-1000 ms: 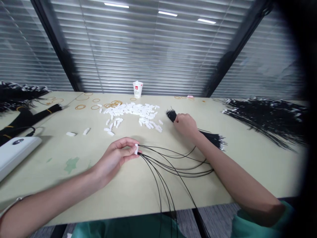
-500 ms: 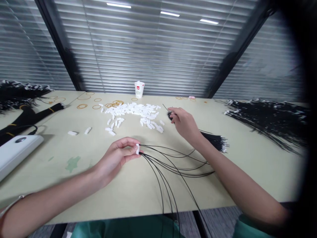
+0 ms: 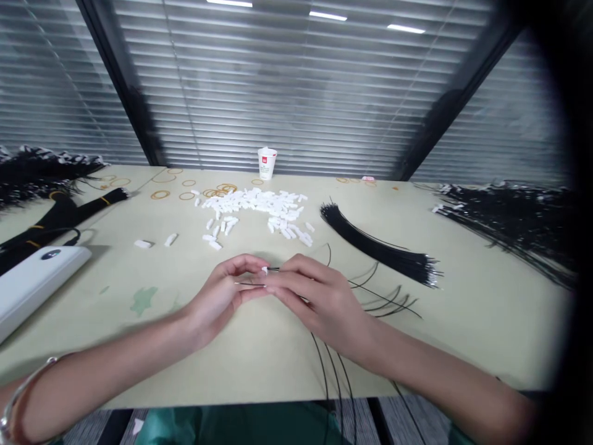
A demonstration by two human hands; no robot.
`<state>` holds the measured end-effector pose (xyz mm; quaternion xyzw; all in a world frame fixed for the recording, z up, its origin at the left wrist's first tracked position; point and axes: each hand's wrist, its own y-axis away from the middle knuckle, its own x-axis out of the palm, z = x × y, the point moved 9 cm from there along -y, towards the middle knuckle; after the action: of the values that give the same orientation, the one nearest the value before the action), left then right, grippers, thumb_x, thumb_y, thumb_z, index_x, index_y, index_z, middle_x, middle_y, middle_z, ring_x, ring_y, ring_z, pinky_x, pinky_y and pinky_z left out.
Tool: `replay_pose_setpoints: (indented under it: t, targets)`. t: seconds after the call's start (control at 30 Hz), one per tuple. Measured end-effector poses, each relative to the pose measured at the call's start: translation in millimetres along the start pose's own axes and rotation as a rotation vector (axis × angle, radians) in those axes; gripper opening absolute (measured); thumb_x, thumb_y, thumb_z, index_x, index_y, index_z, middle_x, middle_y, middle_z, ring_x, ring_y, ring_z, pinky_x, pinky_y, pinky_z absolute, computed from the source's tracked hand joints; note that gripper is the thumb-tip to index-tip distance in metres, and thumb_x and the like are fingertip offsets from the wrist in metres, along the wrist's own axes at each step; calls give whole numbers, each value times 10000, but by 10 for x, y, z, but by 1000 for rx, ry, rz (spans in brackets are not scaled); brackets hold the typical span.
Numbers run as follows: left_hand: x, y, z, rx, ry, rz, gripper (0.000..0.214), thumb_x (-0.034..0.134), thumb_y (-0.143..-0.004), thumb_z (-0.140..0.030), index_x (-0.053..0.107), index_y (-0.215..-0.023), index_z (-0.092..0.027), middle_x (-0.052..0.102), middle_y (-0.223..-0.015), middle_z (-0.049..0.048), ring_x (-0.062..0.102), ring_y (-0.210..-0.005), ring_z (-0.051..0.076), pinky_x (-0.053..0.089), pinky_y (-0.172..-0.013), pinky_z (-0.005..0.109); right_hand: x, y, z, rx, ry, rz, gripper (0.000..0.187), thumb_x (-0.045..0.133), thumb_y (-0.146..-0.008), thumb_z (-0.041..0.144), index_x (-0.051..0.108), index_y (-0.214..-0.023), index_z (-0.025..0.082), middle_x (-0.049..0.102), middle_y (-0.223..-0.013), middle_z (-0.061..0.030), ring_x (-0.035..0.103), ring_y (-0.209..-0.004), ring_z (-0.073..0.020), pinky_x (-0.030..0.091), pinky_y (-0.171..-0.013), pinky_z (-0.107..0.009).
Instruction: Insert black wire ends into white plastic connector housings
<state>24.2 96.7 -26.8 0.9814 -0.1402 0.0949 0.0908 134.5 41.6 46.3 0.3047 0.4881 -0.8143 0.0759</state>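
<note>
My left hand (image 3: 217, 296) pinches a small white plastic connector (image 3: 264, 271) between thumb and fingers, a little above the table. Several thin black wires (image 3: 319, 358) trail from the connector, under my right hand and over the table's front edge. My right hand (image 3: 324, 296) is closed beside it, its fingertips on a black wire whose bare end points left across my left thumb. Much of the connector is hidden by fingers. Behind and to the right lies a thick bundle of black wires (image 3: 375, 241) with shiny tips.
Loose white connectors (image 3: 259, 203) lie scattered mid-table, with rubber bands (image 3: 222, 189) and a paper cup (image 3: 267, 164) behind. A white power bank (image 3: 41, 284) and banded wire bundles (image 3: 69, 216) sit at left. Piles of wired connectors (image 3: 519, 216) occupy the far right and far left.
My right hand has moved from the black wire bundle down and left to the connector, bringing a wire with it. My left hand still holds the connector; the view has shifted slightly.
</note>
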Motion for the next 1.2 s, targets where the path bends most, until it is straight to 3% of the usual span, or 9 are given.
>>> replay_pose_setpoints:
  t: [0.37, 0.73, 1.2]
  targets:
    - [43, 26, -133, 111, 101, 57, 100, 614, -790, -124, 639, -879, -163, 610, -847, 14, 581, -826, 112, 509, -768, 204, -230, -24, -148, 116, 142, -129, 112, 527, -847, 184, 628, -857, 138, 559, -736, -20, 505, -660, -92, 413, -587, -234]
    - [89, 69, -187, 156, 75, 99, 97, 602, -802, -105, 634, -880, -152, 614, -810, 15, 603, -775, 100, 522, -703, 165, -293, 2, -29, 20, 251, -174, 60, 554, -834, 168, 608, -832, 141, 557, -720, -12, 496, -645, -83, 390, -565, -221]
    - [101, 73, -183, 156, 61, 102, 99, 593, -804, -97, 630, -881, -146, 603, -803, 18, 603, -768, 103, 532, -702, 170, -304, 9, -24, 3, 291, -199, 24, 590, -810, 161, 598, -821, 140, 538, -698, -7, 474, -611, -77, 372, -533, -225]
